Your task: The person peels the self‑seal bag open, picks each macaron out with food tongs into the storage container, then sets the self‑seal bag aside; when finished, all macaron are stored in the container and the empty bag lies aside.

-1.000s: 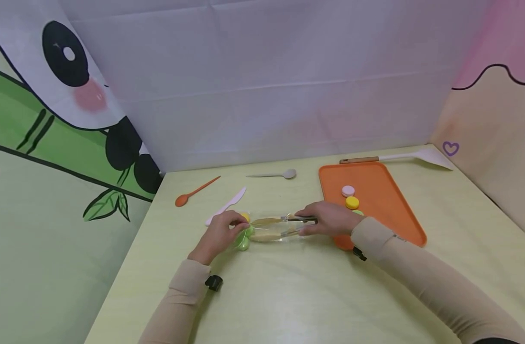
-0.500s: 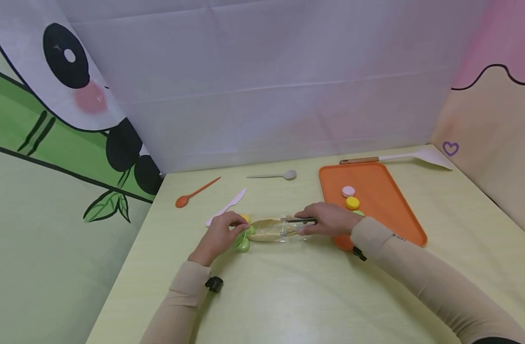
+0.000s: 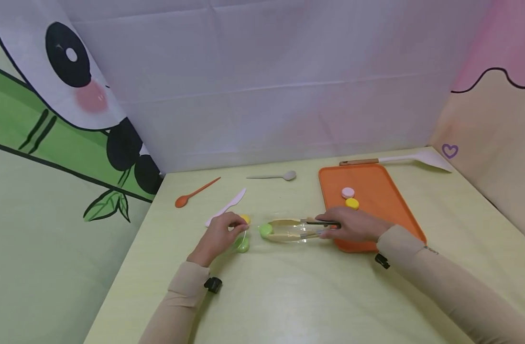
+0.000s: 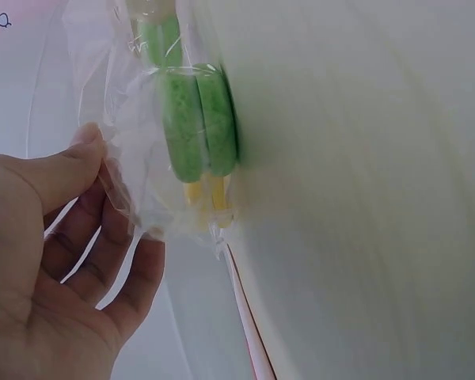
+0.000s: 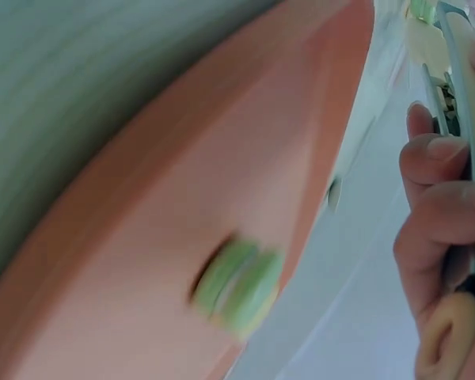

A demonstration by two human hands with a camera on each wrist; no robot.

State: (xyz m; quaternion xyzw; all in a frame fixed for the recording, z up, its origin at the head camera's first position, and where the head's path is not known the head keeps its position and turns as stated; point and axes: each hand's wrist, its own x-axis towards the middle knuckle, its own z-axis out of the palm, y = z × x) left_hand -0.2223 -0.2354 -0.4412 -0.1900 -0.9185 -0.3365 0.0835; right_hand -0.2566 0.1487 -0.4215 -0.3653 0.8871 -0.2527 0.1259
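My left hand (image 3: 217, 236) pinches the edge of a clear plastic bag (image 4: 131, 150) between thumb and fingers. A green macaron (image 4: 198, 123) and a yellow macaron (image 3: 245, 218) lie in it near that hand. Tongs with beige tips (image 3: 286, 237) reach into the bag from the right, gripped by my right hand (image 3: 353, 223). Between their tips, also within the plastic, sits another green macaron (image 3: 266, 231). The right wrist view shows my fingers curled round the tongs' handles.
An orange tray (image 3: 376, 191) bears a pink macaron (image 3: 347, 192), a yellow macaron (image 3: 352, 203) and a green macaron (image 5: 237, 281). Behind it lies a white spatula (image 3: 430, 158). Farther left are a grey spoon (image 3: 289, 175), a lilac knife (image 3: 230, 205) and an orange spoon (image 3: 182, 200).
The right hand and tongs have shifted right, and one green macaron has come along at the tips, apart from the others. My left hand has stayed in place on the bag.
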